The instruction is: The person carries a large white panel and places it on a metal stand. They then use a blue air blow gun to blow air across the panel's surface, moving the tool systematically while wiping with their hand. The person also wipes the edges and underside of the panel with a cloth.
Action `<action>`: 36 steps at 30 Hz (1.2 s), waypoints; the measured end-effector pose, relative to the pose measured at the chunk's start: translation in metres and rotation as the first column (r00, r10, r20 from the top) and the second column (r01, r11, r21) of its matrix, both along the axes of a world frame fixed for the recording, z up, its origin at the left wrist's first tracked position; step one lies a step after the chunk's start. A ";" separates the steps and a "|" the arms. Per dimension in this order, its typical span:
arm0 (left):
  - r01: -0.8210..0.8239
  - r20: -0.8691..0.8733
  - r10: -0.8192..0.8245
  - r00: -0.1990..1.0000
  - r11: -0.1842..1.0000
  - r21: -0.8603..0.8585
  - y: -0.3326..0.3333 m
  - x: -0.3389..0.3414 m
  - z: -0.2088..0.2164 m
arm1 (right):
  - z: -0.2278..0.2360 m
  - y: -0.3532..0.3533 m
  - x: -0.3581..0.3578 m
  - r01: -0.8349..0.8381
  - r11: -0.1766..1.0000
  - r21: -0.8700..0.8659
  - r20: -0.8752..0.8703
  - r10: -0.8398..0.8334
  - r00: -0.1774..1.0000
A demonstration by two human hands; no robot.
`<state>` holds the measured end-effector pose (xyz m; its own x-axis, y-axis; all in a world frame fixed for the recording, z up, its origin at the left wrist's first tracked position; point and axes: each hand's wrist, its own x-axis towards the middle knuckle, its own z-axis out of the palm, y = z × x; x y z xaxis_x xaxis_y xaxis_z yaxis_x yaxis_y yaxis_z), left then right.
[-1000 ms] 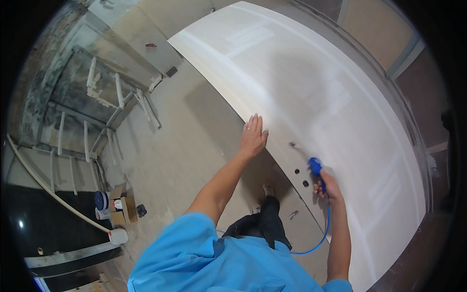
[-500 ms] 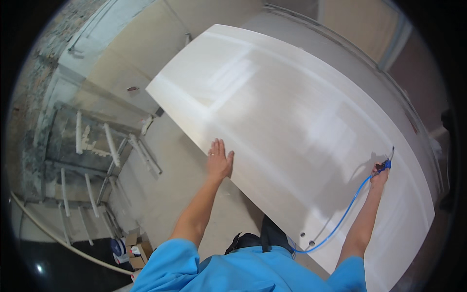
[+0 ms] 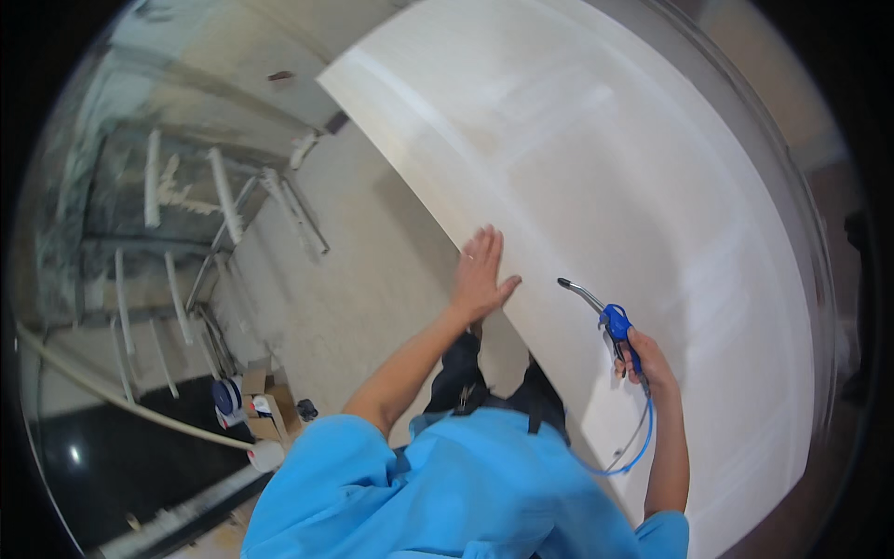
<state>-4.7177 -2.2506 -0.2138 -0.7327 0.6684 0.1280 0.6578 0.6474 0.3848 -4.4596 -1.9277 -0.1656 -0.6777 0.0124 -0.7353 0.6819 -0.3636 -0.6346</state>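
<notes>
A large pale door-like panel (image 3: 577, 196) with whitish dusty patches lies in front of me and to the right. In my right hand (image 3: 649, 361) is a blue air blow gun (image 3: 616, 323), its bent metal nozzle pointing left over the panel. A blue hose (image 3: 641, 456) runs from its handle back toward my waist. My left hand (image 3: 484, 272) is flat at the panel's near left edge, fingers stretched and slightly blurred, holding nothing. Whether its palm presses on the panel I cannot tell.
Several white-wrapped rack arms (image 3: 223, 196) stick out at the left. Below them are a cardboard box (image 3: 270, 410), a blue-and-white roll (image 3: 224, 397) and a pale hose (image 3: 121, 402). A dark glossy panel (image 3: 102, 466) is at lower left.
My right hand has brought the blow gun leftward, nearer my body, and its nozzle now points left. My left hand has shifted right along the panel edge. The view has moved too.
</notes>
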 end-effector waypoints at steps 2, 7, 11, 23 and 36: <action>0.104 0.077 -0.108 0.991 0.993 0.061 0.001 0.052 0.011 | 0.024 0.008 0.101 -0.024 1.000 -0.010 0.053 0.025 0.998; 0.243 -0.026 -0.249 0.968 0.960 -0.139 0.037 0.166 0.041 | 0.072 0.016 0.358 0.215 0.966 0.141 0.208 -0.242 0.948; 0.449 -0.044 -0.463 0.885 0.875 -0.181 0.108 0.312 0.077 | 0.101 0.044 0.551 0.514 0.851 0.110 0.244 -0.524 0.816; 0.765 -0.048 -0.788 0.614 0.608 -0.213 0.422 0.708 0.189 | 0.188 0.246 0.976 0.766 0.631 0.123 0.178 -0.773 0.609; 0.624 -0.153 -0.644 0.750 0.765 -0.162 0.555 0.840 0.226 | 0.240 0.341 1.090 0.726 0.633 0.269 0.126 -0.770 0.625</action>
